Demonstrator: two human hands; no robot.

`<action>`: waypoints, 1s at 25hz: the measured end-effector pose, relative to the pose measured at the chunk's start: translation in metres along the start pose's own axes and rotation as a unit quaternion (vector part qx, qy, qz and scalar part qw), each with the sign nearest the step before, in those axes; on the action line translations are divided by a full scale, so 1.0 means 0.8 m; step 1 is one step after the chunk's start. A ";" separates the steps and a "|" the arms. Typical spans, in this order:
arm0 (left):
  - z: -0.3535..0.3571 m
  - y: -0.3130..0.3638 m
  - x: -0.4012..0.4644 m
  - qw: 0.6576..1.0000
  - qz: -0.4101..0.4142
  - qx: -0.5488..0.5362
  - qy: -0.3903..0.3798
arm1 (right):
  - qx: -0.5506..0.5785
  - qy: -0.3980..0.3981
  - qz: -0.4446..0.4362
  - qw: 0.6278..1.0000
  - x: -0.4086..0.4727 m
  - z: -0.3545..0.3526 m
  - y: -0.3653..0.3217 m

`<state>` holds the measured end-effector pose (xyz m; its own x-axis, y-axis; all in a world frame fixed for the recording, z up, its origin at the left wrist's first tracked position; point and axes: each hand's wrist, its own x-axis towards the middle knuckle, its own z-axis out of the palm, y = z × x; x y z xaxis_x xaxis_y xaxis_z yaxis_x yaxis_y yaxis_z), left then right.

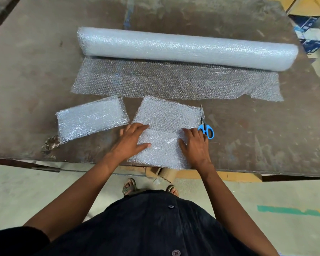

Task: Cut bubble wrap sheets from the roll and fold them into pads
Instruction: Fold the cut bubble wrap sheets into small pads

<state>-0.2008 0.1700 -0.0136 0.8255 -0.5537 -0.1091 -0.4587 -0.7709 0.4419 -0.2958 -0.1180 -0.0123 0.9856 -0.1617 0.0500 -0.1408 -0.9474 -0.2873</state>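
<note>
A long bubble wrap roll (pixel 188 49) lies across the far part of the table, its loose end (pixel 174 82) spread flat toward me. A cut sheet (pixel 166 117) lies at the near edge with its near part folded over. My left hand (pixel 132 141) presses flat on the left side of that fold. On the fold's right side rests my right hand (pixel 195 145), fingers straight. A folded pad (pixel 91 118) lies to the left. Blue-handled scissors (pixel 206 129) rest just right of the sheet, beside my right hand.
The brown worn table (pixel 35 71) ends at a near edge right under the sheet. Cardboard boxes (pixel 310 24) stand beyond the table's far right corner. More cardboard (pixel 238 175) sits under the near edge. A small scrap (pixel 51 143) lies by the pad.
</note>
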 end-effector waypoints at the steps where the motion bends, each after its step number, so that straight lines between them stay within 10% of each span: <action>1: -0.004 0.001 0.004 1.000 -0.018 0.005 -0.008 | -0.005 -0.013 0.008 1.000 0.007 -0.001 0.000; 8: -0.028 -0.016 0.030 0.995 -0.050 -0.052 -0.073 | 0.150 -0.103 0.027 0.983 0.037 -0.022 0.013; 16: -0.037 -0.031 0.021 0.966 -0.092 -0.219 -0.100 | 0.620 -0.269 0.054 0.735 0.048 -0.082 -0.021; 21: -0.059 -0.031 0.000 0.784 -0.191 -0.570 -0.153 | 0.620 -0.194 0.189 0.737 0.063 -0.092 -0.061; 25: -0.070 -0.017 -0.004 0.687 -0.279 -0.669 -0.045 | 0.657 -0.174 0.230 0.697 0.071 -0.086 -0.078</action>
<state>-0.1784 0.1997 0.0308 0.6987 -0.3531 -0.6222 0.6840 0.0747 0.7257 -0.2370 -0.0868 0.0744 0.8598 -0.0709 -0.5057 -0.4674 0.2897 -0.8352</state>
